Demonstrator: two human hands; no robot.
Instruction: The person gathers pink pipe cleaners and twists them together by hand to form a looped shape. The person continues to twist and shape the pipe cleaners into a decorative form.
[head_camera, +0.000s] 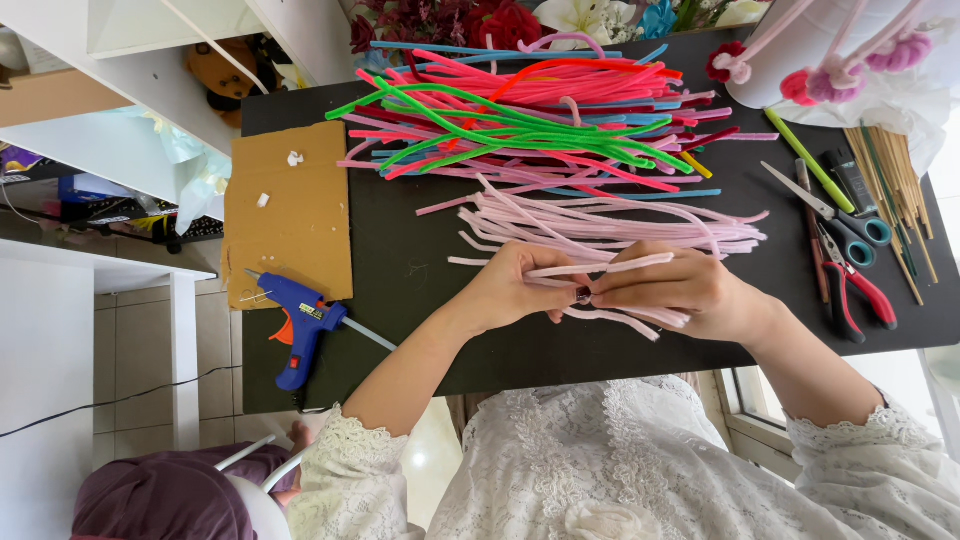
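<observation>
Pale pink pipe cleaners (600, 268) — both hands

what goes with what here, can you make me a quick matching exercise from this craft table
Things:
1. glue gun
2. cardboard sheet
3. pliers
4. pale pink pipe cleaners

Descriptions:
A. red handles
B. held between both hands
C. blue body, orange trigger
D. plain brown, flat on the black table

Pairs: 1-C, 2-D, 3-A, 4-B

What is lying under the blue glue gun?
The blue glue gun lies with its nozzle end on a brown cardboard sheet and its handle on the black table. What lies beneath the cardboard is covered.
</observation>
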